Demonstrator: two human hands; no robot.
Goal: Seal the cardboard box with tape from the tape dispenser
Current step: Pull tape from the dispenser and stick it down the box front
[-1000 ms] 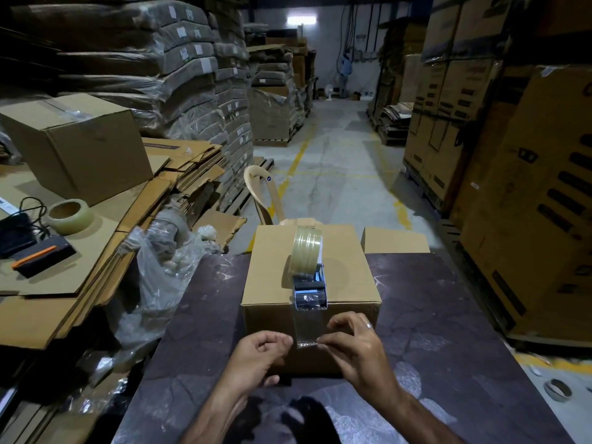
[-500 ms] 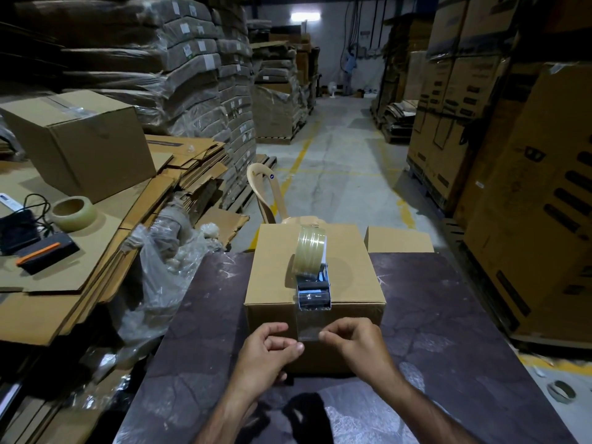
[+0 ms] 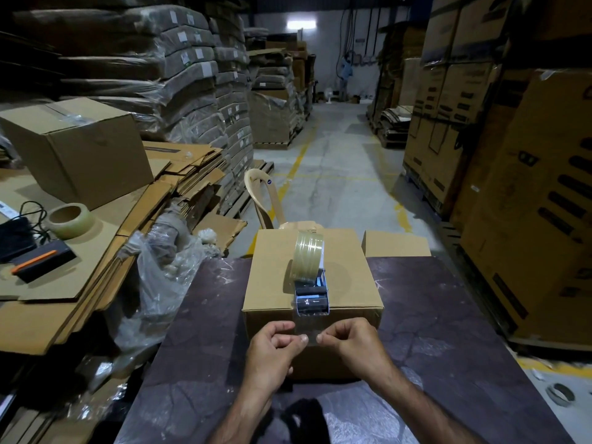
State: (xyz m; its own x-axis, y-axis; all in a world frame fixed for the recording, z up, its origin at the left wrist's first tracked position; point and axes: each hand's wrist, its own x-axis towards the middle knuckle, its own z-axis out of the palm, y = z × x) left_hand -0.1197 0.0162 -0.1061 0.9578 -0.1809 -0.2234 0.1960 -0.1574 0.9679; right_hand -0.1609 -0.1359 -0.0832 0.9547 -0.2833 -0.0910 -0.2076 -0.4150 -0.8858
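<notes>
Left hand: the left hand [image 3: 272, 350] pinches the lower left corner of the tape strip [image 3: 306, 328] between thumb and forefinger, with the other fingers curled in.
Right hand: the right hand [image 3: 352, 344] pinches the lower right corner of the same strip in the same way; the two hands sit close together in front of the box's near face.
Tape strip: clear, and drawn down from the dispenser over the box's near top edge. It is hard to make out against the cardboard, and it seems not yet pressed flat to the face.
Tape dispenser: the tape dispenser [image 3: 312, 299] lies on top of the box at its near edge, on the centre line, with its tape roll [image 3: 309, 257] standing upright behind the dark head.
Cardboard box: the cardboard box [image 3: 275, 283] has its flaps closed and stands on the bench [image 3: 432, 315] at the middle of it, near the far edge.
Beyond the bench: a small carton [image 3: 395, 248] stands at the far right edge and a plastic chair [image 3: 259, 193] behind the box.
Left side: crumpled plastic wrap [image 3: 160, 283] lies beside the bench. Flattened cardboard [image 3: 179, 174] is stacked there, carrying a spare tape roll [image 3: 70, 219], a black device [image 3: 41, 262] with an orange stripe and a closed carton [image 3: 80, 149].
</notes>
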